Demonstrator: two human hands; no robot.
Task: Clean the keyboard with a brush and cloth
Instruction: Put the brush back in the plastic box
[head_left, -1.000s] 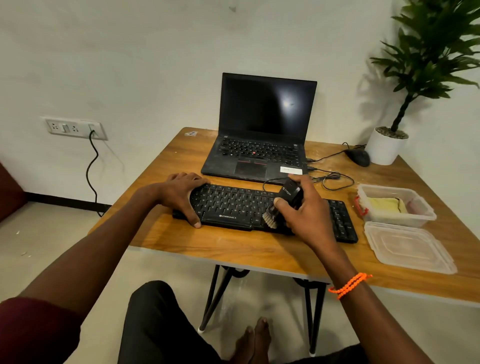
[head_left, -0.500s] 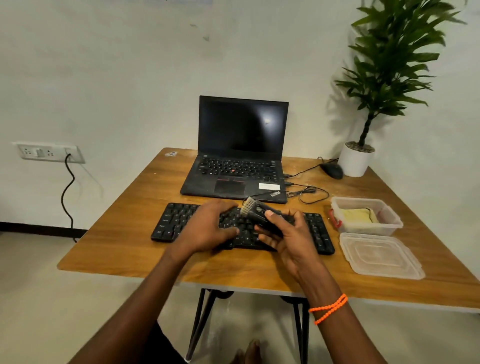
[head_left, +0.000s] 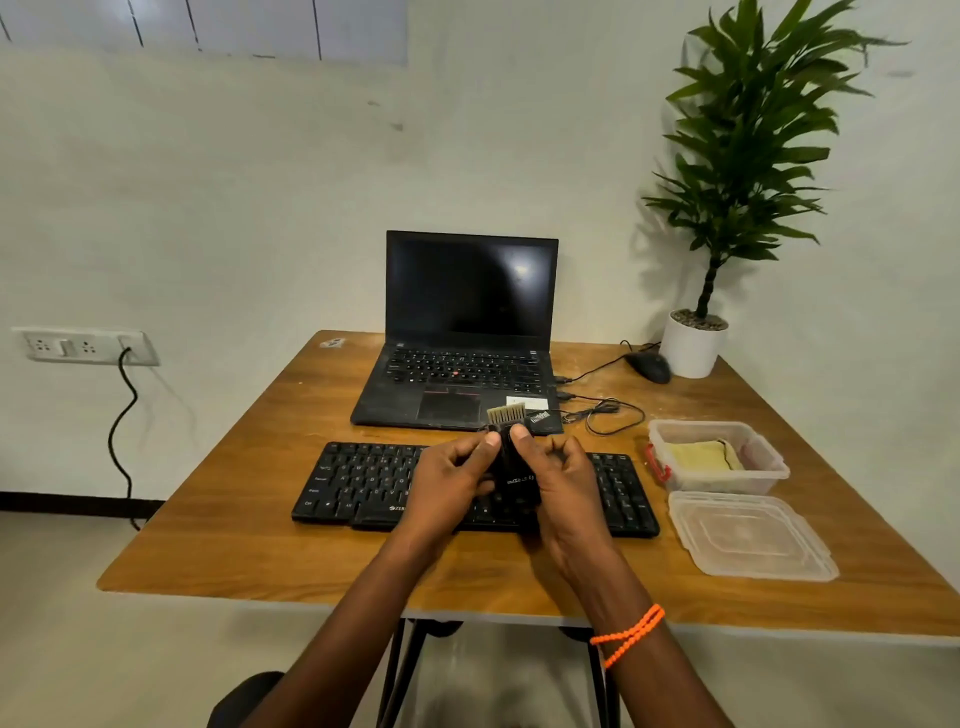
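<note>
A black keyboard (head_left: 358, 483) lies flat on the wooden table (head_left: 260, 545), in front of an open laptop (head_left: 467, 338). Above its middle I hold a small black brush (head_left: 511, 457) upright, its pale bristles pointing up. My left hand (head_left: 447, 483) pinches the brush from the left. My right hand (head_left: 563, 486) grips it from the right, thumb near the top. A yellow cloth (head_left: 698, 454) lies in a clear plastic box (head_left: 763, 467) to the right of the keyboard. My hands hide the keyboard's middle keys.
The box's clear lid (head_left: 748, 535) lies in front of the box at the table's right edge. A black mouse (head_left: 648, 366), a cable loop (head_left: 613, 415) and a potted plant (head_left: 693, 348) stand at the back right. A wall socket (head_left: 83, 345) with a cable is at left.
My left hand left the keyboard and came onto the brush. The brush rose from lying across the keys, bristles down, to standing upright with bristles up. My head tilted up.
</note>
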